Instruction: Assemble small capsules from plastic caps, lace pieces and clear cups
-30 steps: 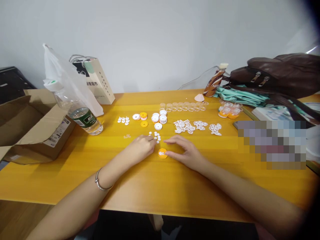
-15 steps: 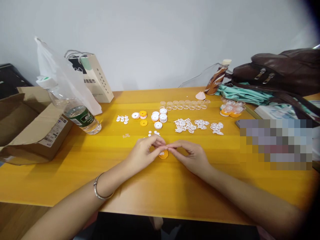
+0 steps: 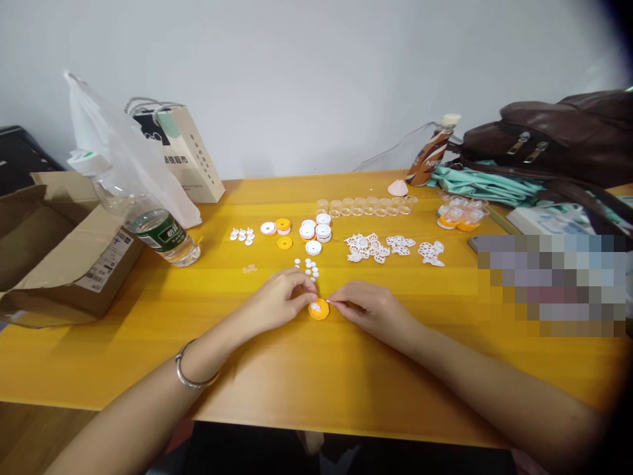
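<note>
In the head view, an orange round base (image 3: 320,315) lies on the table between my hands, with small white pieces (image 3: 315,306) on its top. My left hand (image 3: 289,297) is closed at its left rim, thumb and fingers against the edge. Just off the right rim, my right hand (image 3: 378,307) pinches a tiny white part (image 3: 329,301) between thumb and forefinger; its exact shape is too small to tell. Beyond my left fingers lie several small white discs (image 3: 308,263), some partly hidden by that hand.
Farther back are white round bases (image 3: 313,248), an orange disc (image 3: 284,243), white pegged pieces (image 3: 242,235), tiny rings (image 3: 250,269), lacy white pieces (image 3: 366,247) and clear cups (image 3: 370,207). A cardboard box (image 3: 64,257) and water bottle (image 3: 163,234) stand left, a brown bag (image 3: 548,145) right.
My hands, whose fingertips met above the orange base, have moved apart. The left went down to the base's rim, and the base has shifted slightly left and nearer; the right keeps its pinch.
</note>
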Available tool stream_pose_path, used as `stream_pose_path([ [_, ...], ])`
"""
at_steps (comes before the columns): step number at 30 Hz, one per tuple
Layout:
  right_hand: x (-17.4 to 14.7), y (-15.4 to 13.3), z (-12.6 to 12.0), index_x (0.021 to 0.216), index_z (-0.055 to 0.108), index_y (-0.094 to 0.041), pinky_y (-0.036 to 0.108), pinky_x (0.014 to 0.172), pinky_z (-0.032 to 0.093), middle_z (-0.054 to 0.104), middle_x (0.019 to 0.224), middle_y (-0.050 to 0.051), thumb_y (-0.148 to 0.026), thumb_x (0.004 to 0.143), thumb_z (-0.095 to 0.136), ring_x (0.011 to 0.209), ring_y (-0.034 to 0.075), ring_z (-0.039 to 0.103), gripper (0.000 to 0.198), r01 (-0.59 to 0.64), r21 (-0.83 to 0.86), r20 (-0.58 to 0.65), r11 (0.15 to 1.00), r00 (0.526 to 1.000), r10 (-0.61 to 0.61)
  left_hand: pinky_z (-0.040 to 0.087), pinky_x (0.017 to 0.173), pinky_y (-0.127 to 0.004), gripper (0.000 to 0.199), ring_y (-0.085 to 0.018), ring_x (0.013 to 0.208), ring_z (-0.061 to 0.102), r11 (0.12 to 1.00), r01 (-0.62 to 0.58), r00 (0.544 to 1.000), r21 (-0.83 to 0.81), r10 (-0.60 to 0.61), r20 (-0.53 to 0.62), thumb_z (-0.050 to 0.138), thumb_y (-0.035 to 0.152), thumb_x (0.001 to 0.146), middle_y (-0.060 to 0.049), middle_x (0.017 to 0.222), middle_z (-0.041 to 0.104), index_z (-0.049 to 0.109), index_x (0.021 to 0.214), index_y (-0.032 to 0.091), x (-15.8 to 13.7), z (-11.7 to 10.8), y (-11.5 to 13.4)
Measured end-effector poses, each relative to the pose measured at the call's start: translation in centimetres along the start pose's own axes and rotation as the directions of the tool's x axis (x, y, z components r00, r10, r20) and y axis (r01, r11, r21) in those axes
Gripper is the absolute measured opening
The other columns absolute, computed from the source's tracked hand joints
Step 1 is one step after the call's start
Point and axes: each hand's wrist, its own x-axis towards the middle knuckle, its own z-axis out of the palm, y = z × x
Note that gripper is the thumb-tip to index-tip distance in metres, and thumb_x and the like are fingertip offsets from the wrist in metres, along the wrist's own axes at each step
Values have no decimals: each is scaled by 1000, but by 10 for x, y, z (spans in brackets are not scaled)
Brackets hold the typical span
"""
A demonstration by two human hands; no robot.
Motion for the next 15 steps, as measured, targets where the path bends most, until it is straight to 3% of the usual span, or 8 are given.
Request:
stream_pose_path([
  [3, -1, -2, -1, 83, 62, -19, 26, 64, 48, 68, 76, 4, -19, 86, 47, 69, 14, 61, 15, 20, -16, 0, 1000, 1000, -20, 43, 73, -26, 9, -12, 77, 55, 1000, -9, 1000, -22, 10, 25, 52, 18, 80, -1, 85, 63, 61, 83, 18, -2, -6, 0],
  [8, -2, -6, 0, 82, 62, -18, 26, 65, 48, 66, 76, 5, -19, 88, 45, 70, 14, 58, 18, 124, -57, 40, 991, 992, -122, 40, 58, -21, 8, -9, 62, 49, 998, 17, 997, -52, -13, 76, 53, 22, 79, 1, 72, 58, 59, 80, 16, -1, 1, -2],
  [15, -4, -6, 1, 87, 61, -19, 29, 68, 48, 64, 81, 6, -17, 88, 44, 75, 15, 58, 17, 211, -156, 87, 965, 976, -199, 36, 52, -19, 5, -8, 55, 45, 990, 75, 995, -118, -67, 67, 55, 20, 75, 4, 62, 52, 54, 72, 16, 1, 9, -4],
])
